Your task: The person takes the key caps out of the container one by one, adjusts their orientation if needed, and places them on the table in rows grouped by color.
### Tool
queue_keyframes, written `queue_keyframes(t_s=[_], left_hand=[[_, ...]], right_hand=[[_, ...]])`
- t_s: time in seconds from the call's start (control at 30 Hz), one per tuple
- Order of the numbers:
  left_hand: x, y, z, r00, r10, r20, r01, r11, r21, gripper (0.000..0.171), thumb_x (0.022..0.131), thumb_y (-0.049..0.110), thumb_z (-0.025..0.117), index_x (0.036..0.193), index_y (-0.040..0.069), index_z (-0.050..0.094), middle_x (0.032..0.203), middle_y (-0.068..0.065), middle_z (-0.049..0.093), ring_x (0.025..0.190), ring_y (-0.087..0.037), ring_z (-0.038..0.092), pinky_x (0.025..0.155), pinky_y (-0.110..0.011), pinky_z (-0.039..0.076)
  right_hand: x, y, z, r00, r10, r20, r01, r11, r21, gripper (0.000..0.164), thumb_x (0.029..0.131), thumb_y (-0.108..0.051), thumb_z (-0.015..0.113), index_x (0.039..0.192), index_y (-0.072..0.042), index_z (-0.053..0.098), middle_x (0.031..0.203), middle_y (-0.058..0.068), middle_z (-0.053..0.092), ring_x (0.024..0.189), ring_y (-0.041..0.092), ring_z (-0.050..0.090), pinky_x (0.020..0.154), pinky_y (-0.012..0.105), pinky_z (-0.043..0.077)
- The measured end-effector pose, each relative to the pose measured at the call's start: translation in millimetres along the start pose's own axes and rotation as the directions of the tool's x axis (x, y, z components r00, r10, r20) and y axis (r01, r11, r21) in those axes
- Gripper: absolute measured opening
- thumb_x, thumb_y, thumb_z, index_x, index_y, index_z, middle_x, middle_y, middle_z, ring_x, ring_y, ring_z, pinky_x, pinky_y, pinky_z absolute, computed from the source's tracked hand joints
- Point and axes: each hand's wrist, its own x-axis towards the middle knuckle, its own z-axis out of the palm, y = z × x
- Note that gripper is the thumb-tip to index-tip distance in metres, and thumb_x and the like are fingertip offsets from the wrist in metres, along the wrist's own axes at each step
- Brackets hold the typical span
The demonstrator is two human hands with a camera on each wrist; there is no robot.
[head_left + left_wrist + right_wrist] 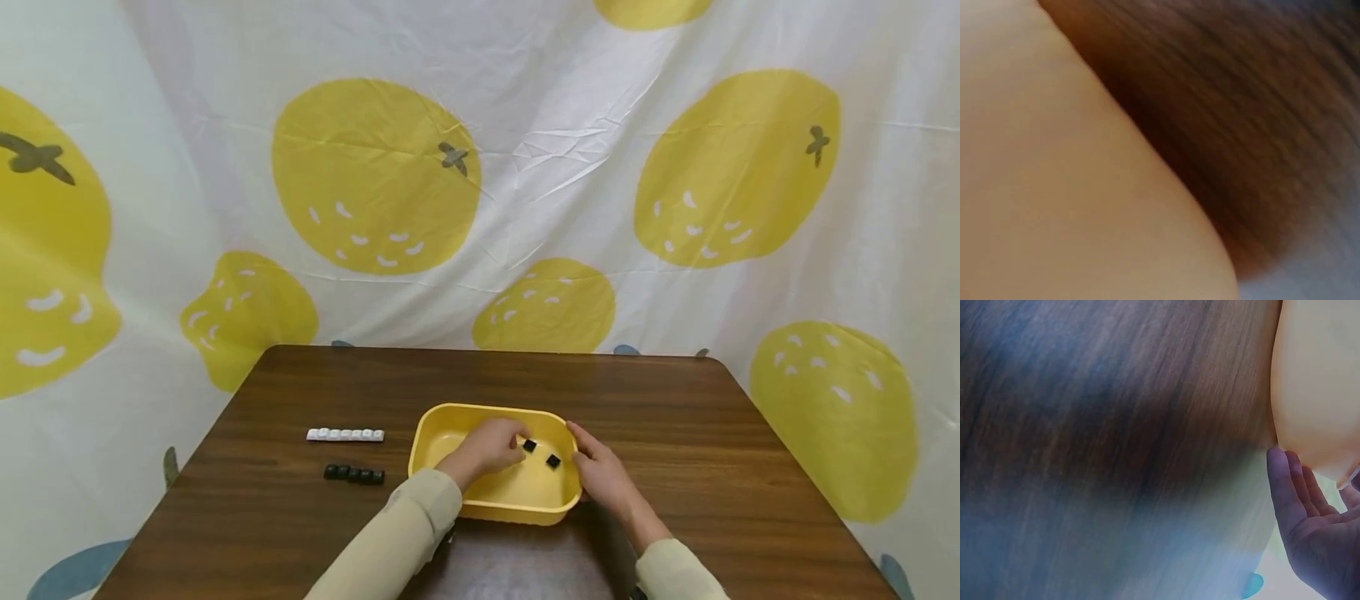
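A yellow plastic tub (517,506) stands on the wooden table, and two small black keycaps (552,461) lie on its floor. My left hand (491,446) reaches down inside it, index finger and thumb bent and apart, their tips right beside the nearer black keycap (529,446). At the tub's right end my right hand (603,475) holds the wall, the thumb up at the rim. The right wrist view shows the fingers (1282,481) of that hand along the tub's outer side. Only the tub's pale wall (1085,187) and the table appear in the left wrist view.
Left of the tub, several white keycaps (345,435) form a straight row. A row of several black keycaps (354,474) lies nearer to me. Behind the dark wooden table (675,400) hangs a white cloth (555,167) printed with lemons.
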Motion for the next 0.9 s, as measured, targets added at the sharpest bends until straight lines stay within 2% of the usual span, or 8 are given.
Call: queue_keyframes(t_s=[0.13,0.23,0.33,0.47,0.53,0.63,0.8,0.9], left_hand=[[-0.4,-5.0,2.0,0.999,0.014,0.038,-0.017,0.998,0.064,0.033,0.085,0.012,0.073,0.117,0.006,0.071,0.086,-0.003,0.064,0.075,-0.012,0.053,0.073,-0.027,0.046],[-1.5,-7.0,1.2,1.0,0.002,0.03,-0.003,0.999,0.036,0.023,0.086,0.012,0.072,0.108,0.006,0.073,0.088,-0.003,0.067,0.077,-0.013,0.056,0.074,-0.028,0.048],[-1.4,-7.4,0.8,1.0,0.0,0.003,0.0,1.0,0.025,0.019,0.088,0.013,0.071,0.105,0.006,0.073,0.089,-0.002,0.068,0.078,-0.013,0.058,0.075,-0.028,0.049],[-0.8,-5.4,1.8,0.999,0.042,0.02,-0.044,0.995,0.091,0.023,0.09,0.018,0.071,0.11,0.006,0.073,0.091,-0.002,0.07,0.079,-0.013,0.06,0.076,-0.027,0.049],[-0.9,-4.2,2.5,0.997,0.075,0.036,-0.079,0.988,0.134,0.022,0.09,0.02,0.072,0.108,0.007,0.075,0.093,-0.002,0.071,0.081,-0.013,0.061,0.077,-0.026,0.049],[-1.3,-3.0,3.7,0.995,0.089,0.05,-0.096,0.982,0.164,0.018,0.091,0.021,0.072,0.104,0.009,0.077,0.093,-0.001,0.07,0.083,-0.013,0.061,0.078,-0.026,0.048],[-0.8,-3.5,5.9,0.998,0.039,0.044,-0.043,0.994,0.103,0.014,0.089,0.021,0.074,0.098,0.009,0.075,0.085,0.001,0.066,0.076,-0.011,0.057,0.072,-0.025,0.047],[-0.6,-4.6,6.5,1.0,0.01,0.023,-0.011,0.999,0.038,0.012,0.086,0.017,0.076,0.094,0.008,0.073,0.081,0.001,0.064,0.074,-0.011,0.056,0.071,-0.025,0.047]], right_hand=[[0.5,-0.9,1.1,1.0,0.003,0.005,-0.003,1.0,-0.004,0.053,0.101,-0.004,0.041,0.153,-0.008,0.036,0.134,0.03,0.051,0.062,0.024,0.063,0.054,0.041,0.055],[1.3,-1.3,1.4,1.0,0.006,0.001,-0.006,1.0,-0.01,0.053,0.101,-0.005,0.041,0.154,-0.009,0.036,0.135,0.029,0.05,0.061,0.024,0.062,0.054,0.04,0.054],[2.0,-1.5,1.3,1.0,0.007,-0.003,-0.007,1.0,-0.013,0.053,0.101,-0.005,0.04,0.154,-0.009,0.036,0.134,0.029,0.051,0.06,0.024,0.061,0.053,0.039,0.054],[2.4,-1.2,1.6,1.0,0.01,0.0,-0.01,1.0,-0.007,0.053,0.101,-0.004,0.04,0.154,-0.009,0.036,0.132,0.029,0.051,0.059,0.024,0.061,0.051,0.038,0.053],[2.5,-1.0,1.9,1.0,0.013,-0.001,-0.013,1.0,-0.007,0.053,0.101,-0.004,0.04,0.154,-0.009,0.036,0.132,0.029,0.052,0.058,0.023,0.06,0.051,0.037,0.053],[2.6,-0.7,2.0,1.0,0.02,-0.004,-0.02,1.0,-0.008,0.053,0.101,-0.004,0.04,0.154,-0.01,0.036,0.132,0.028,0.052,0.057,0.023,0.06,0.05,0.036,0.052],[3.3,0.0,1.6,1.0,0.017,-0.014,-0.017,1.0,-0.012,0.053,0.101,-0.005,0.04,0.153,-0.01,0.037,0.131,0.028,0.052,0.056,0.022,0.058,0.049,0.034,0.051],[3.8,1.5,1.1,1.0,0.016,-0.014,-0.016,1.0,-0.021,0.053,0.101,-0.005,0.041,0.153,-0.009,0.037,0.131,0.028,0.052,0.055,0.021,0.058,0.05,0.035,0.051]])
